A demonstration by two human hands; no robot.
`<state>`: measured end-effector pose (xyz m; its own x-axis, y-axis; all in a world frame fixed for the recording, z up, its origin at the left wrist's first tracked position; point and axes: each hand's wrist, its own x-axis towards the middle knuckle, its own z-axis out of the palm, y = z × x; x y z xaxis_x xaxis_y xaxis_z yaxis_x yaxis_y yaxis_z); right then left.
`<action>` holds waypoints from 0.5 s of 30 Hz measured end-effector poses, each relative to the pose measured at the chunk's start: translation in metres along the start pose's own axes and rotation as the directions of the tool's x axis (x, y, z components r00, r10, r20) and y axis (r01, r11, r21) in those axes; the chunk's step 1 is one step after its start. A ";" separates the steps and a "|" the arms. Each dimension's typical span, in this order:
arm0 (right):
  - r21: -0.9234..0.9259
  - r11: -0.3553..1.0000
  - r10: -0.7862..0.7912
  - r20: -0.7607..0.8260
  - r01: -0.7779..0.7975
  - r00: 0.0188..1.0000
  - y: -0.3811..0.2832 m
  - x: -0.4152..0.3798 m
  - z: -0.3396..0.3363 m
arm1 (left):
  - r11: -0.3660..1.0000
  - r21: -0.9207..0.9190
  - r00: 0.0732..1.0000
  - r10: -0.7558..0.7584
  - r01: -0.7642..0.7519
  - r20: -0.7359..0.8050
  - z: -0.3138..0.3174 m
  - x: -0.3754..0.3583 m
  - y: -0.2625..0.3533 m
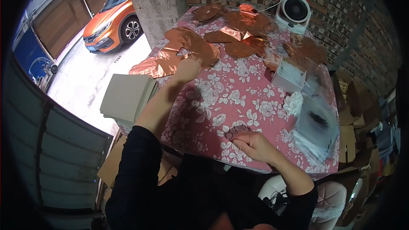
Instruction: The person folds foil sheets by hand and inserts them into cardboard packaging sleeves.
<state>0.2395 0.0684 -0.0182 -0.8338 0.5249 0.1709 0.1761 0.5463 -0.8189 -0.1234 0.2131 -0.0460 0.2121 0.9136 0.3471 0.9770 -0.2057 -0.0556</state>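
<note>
My left hand (188, 69) reaches to the far left of the table, its fingers closed at the near edge of a shiny copper-coloured flat foil balloon (183, 38). Crumpled foil (155, 64) of the same colour spreads left of that hand. Close to the front edge, my right hand (254, 145) is low over the flowered tablecloth (217, 102) with thumb and fingers drawn together. A small dark, see-through patch (237, 131) shows at its fingertips; I cannot tell what it is.
A stack of grey-brown boards (125, 96) sits at the left edge. More copper foil pieces (243, 44) lie at the back. To the right are a white box (289, 76), clear plastic bags (315, 123) and a white fan (295, 10). A chair (328, 200) stands below.
</note>
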 end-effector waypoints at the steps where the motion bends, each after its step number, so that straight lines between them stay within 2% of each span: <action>1: -0.017 0.999 0.043 0.040 -0.042 0.998 0.002 0.001 -0.001 | 1.000 0.020 1.000 -0.020 0.020 0.001 0.001 0.000 0.001; 2: -0.018 0.999 0.041 0.035 -0.041 0.999 0.002 0.004 0.000 | 0.998 0.041 0.999 -0.040 0.040 0.000 0.001 0.002 0.002; 4: 0.014 0.998 -0.059 -0.026 0.060 0.998 0.000 0.011 0.003 | 0.996 0.042 0.997 -0.072 0.073 -0.027 0.010 0.005 -0.003; 6: 0.004 0.997 -0.074 0.001 0.074 0.997 0.001 0.018 0.004 | 0.993 0.042 0.992 -0.111 0.113 -0.058 0.025 0.010 -0.012; 8: -0.005 0.996 -0.091 0.031 0.091 0.995 0.002 0.028 0.004 | 1.000 0.017 0.970 0.005 -0.001 -0.241 0.046 0.017 -0.027; 9: -0.019 0.994 -0.109 0.044 0.110 0.993 0.002 0.035 0.003 | 1.000 0.020 0.969 0.005 0.000 -0.245 0.046 0.017 -0.025; 10: -0.034 0.991 -0.126 0.057 0.128 0.990 0.002 0.042 0.003 | 0.946 -0.266 0.924 -0.262 0.188 -0.277 0.047 0.015 -0.018; 11: -0.039 0.991 -0.128 0.056 0.130 0.990 0.004 0.048 0.003 | 0.778 -0.533 0.828 -0.511 0.333 -0.230 0.047 0.014 -0.012; 12: 0.008 0.998 -0.065 0.078 0.065 0.995 0.008 0.056 0.003 | 0.779 -0.534 0.827 -0.511 0.329 -0.235 0.040 0.015 -0.010; 14: 0.100 0.993 0.051 0.101 -0.061 0.994 0.024 0.072 0.006 | 0.638 -0.609 0.817 -0.576 0.471 0.028 0.027 0.015 -0.009; 15: 0.094 0.994 0.046 0.104 -0.056 0.994 0.028 0.081 0.005 | 0.637 -0.611 0.814 -0.581 0.470 0.021 0.032 0.014 -0.010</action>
<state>0.1743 0.1226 -0.0298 -0.8749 0.4784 0.0753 0.1721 0.4525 -0.8750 -0.1299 0.2395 -0.0700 -0.3942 0.8702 0.2954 0.7095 0.0839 0.6997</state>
